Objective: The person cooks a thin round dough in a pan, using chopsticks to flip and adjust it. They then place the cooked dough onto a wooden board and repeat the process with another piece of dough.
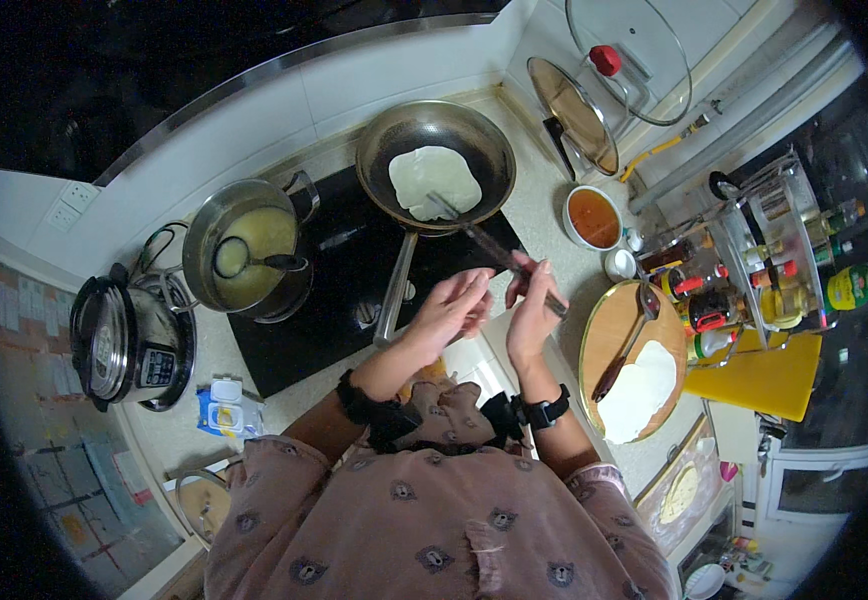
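My right hand (533, 304) grips the dark handle of a long metal utensil (490, 244), probably a spatula. Its far end reaches over the wok's near rim onto a thin pale round of dough (430, 176). The dough lies flat in the wok (494, 161), whose metal handle (398, 289) points towards me. Beside the right hand, my left hand (455, 306) hovers with loosely bent fingers and nothing visible in it. To the right, a round wooden board (600, 330) bears another pale dough sheet (640, 390) and a dark-handled spoon (633, 341).
Left on the black cooktop (348, 247) stands a pot (201, 217) of yellowish liquid with a ladle (284, 262). An electric cooker (130, 345) is further left. A bowl of reddish sauce (593, 217) and a rack of bottles (741, 262) stand on the right.
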Demonstrator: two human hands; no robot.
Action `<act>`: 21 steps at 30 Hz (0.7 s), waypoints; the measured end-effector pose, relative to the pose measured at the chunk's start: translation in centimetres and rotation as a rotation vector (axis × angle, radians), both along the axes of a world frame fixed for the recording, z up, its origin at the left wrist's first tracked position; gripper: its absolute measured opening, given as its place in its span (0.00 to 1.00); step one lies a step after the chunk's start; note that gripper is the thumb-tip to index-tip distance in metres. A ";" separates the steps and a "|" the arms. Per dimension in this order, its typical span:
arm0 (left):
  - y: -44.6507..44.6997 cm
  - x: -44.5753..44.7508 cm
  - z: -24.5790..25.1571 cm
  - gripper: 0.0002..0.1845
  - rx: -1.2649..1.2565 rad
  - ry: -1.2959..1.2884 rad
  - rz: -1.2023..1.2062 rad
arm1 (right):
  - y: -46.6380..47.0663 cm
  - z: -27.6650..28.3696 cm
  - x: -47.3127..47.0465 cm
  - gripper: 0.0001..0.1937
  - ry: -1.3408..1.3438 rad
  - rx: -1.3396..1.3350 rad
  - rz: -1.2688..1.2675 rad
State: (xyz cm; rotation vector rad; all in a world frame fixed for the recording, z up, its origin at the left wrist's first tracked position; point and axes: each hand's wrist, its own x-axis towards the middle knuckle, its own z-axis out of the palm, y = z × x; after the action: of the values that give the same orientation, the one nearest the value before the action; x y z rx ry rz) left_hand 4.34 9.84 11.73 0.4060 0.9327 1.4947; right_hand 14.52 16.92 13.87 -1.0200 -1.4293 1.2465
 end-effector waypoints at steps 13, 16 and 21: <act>-6.7 -6.2 -9.7 0.48 -0.443 1.106 0.014 | 9.6 -0.7 2.2 0.24 0.161 -0.011 -0.126; -5.3 -6.3 -10.1 0.41 -0.376 0.745 -0.042 | 10.5 -0.5 2.8 0.24 0.155 -0.011 -0.121; -4.0 -6.4 -6.6 0.28 -0.403 0.747 -0.011 | 12.1 -0.2 4.7 0.22 0.184 0.022 -0.152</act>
State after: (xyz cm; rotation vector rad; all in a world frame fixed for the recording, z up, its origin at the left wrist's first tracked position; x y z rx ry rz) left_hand -2.02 5.84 5.14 0.6851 1.7752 1.0992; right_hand 19.20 29.02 13.67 -0.9549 -1.1998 1.1796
